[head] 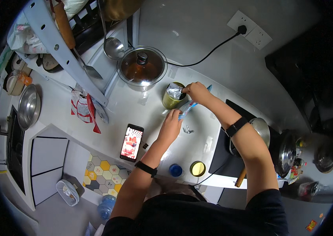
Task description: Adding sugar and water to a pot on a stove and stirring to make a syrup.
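My right hand (199,93) is at the rim of a gold-green tin (170,102), its fingertips pinching the edge of a silver foil bag (174,91) that sticks out of the top. Lower and to the left, my left hand (170,125) grips one end of a blue plastic packet (187,108). This packet slants up behind my right wrist, where its far end shows; whether the right hand also touches it is hidden. Crumpled silver scraps (188,129) lie on the white counter (154,118) beside my left hand.
A glass-lidded pot (142,69) stands behind the tin. A lit phone (131,142), a blue cap (175,170) and a round yellow lid (197,168) lie near the front edge. At right, a pan (260,131) sits on a black cooktop (221,153). A red-and-white bag (82,107) lies left.
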`<state>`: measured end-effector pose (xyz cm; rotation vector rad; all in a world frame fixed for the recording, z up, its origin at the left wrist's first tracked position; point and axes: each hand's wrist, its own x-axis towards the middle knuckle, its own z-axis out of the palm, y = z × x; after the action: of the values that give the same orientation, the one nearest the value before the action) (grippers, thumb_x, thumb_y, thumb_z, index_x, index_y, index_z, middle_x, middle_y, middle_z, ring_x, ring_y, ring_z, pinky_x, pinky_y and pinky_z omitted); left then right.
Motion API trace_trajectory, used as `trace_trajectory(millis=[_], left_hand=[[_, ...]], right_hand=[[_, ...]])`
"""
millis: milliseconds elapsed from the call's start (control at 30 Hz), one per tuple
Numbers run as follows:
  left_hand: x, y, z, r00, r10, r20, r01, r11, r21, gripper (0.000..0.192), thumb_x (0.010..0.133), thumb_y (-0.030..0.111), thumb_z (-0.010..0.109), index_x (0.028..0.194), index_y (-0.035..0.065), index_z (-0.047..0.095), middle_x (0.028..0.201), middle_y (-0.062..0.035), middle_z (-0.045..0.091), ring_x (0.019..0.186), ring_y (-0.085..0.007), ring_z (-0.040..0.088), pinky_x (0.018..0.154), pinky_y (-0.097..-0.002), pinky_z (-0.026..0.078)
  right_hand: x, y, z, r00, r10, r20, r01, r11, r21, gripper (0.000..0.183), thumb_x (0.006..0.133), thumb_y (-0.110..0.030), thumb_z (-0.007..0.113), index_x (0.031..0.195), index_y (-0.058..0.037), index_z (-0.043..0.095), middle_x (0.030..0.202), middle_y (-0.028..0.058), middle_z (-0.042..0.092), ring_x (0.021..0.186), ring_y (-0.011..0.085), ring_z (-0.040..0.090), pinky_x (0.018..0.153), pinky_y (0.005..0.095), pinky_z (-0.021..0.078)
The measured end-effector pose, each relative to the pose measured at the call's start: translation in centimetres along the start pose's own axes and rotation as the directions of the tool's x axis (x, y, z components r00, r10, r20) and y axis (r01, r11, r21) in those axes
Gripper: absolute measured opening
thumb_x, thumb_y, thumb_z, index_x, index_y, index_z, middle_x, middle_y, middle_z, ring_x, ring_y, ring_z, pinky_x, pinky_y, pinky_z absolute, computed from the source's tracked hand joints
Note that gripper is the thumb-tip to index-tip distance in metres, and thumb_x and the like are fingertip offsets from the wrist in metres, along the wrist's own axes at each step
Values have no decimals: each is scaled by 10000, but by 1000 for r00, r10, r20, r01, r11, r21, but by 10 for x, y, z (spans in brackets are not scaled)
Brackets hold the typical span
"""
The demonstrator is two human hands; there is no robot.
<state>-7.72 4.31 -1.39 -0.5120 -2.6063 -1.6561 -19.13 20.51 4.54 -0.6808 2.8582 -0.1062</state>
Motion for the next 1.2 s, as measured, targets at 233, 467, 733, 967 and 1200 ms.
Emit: trace_trajectory(millis=[233,467,733,967,1200], left_hand=[[13,-3,-12,995,86,-59,-79,990,113,428,733,22,641,1129,4,479,1237,-160,432,1114,-372,439,937,-439,388],[34,-19,-22,996,69,-48,-54,965,255,636,706,144,687,1282,53,433,1483,-189,114,1338,-411,202,1073,-464,257],[33,-11,-22,990,-139,21,138,988,67,687,797,195,597,1393,67,281,1509,-157,79,1176,-418,453,920,-435,442],[34,-16,-22,989,-145,-5,145,989,16,710,801,198,592,1404,21,263,1507,-179,32,1184,-419,446,939,-440,429],[42,-8,-18,998,-44,39,29,941,336,656,803,227,588,1356,-23,338,1446,-254,153,1285,-413,321,992,-438,396]], right_hand=[[13,2,5,992,99,80,-109,984,140,228,808,-156,565,981,-205,706,912,105,673,863,314,639,757,403,506],[35,-6,15,919,363,151,-390,894,220,247,767,-123,580,987,-126,693,961,175,658,911,324,637,797,407,499],[29,-10,18,908,400,123,-416,829,374,215,724,-138,634,907,-40,690,832,181,670,761,306,666,704,373,523],[27,-24,19,857,463,225,-400,324,857,121,779,-27,585,844,10,680,633,66,631,577,100,605,540,254,476],[27,-4,32,953,302,-18,-291,933,210,153,673,-142,605,758,-39,680,777,200,645,715,371,630,676,429,507]])
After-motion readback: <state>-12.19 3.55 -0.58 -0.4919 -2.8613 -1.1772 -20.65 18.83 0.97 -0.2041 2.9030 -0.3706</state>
